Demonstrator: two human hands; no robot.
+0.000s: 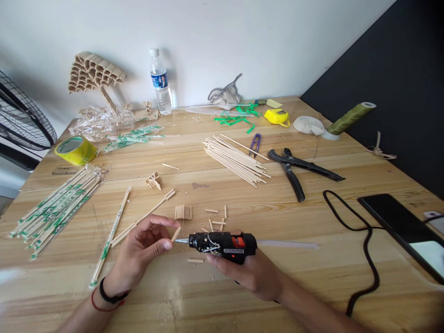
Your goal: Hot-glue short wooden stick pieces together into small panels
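Note:
Between thumb and fingertips, my left hand (pixel 147 238) pinches a short wooden stick piece (pixel 176 233). My right hand (pixel 251 275) is wrapped round a black glue gun (pixel 222 245), whose metal nozzle points left and meets or nearly meets the stick piece. A clear glue stick (pixel 291 244) juts from the gun's rear, and a small red light glows on its side. Just beyond my hands lies a small panel of short sticks side by side (pixel 183 212). Several loose cut pieces (pixel 218 223) are scattered to its right, and one more (pixel 195 261) lies below the gun.
Long bare sticks (pixel 236 159), purple snips (pixel 255 144) and a black cutter (pixel 294 169) lie ahead. Wrapped chopsticks (pixel 62 203) and yellow tape (pixel 76 150) are at left. A stick-built tree shape (pixel 95 76) and bottle (pixel 160 83) stand behind. A cord (pixel 371 249) and phone (pixel 404 226) lie right.

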